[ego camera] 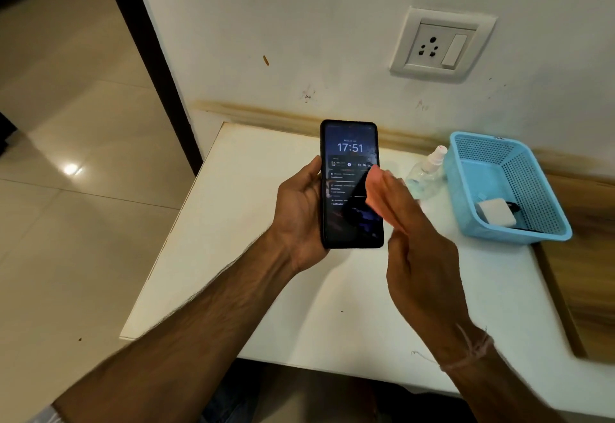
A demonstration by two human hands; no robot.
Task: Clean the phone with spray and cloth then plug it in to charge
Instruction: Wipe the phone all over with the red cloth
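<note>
Head view: left hand [299,216] gripped the phone [346,143] in curled fingers, right hand [422,256] held straight fingers together at its screen, spray bottle [426,173] just beyond them; charger [496,211] lay in the basket [482,138], so charging apparently remained.

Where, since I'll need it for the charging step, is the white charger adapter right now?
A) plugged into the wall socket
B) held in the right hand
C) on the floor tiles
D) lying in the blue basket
D: the white charger adapter lies on the bottom of the blue basket at the table's right side, while the wall socket above has nothing plugged into it.
</note>
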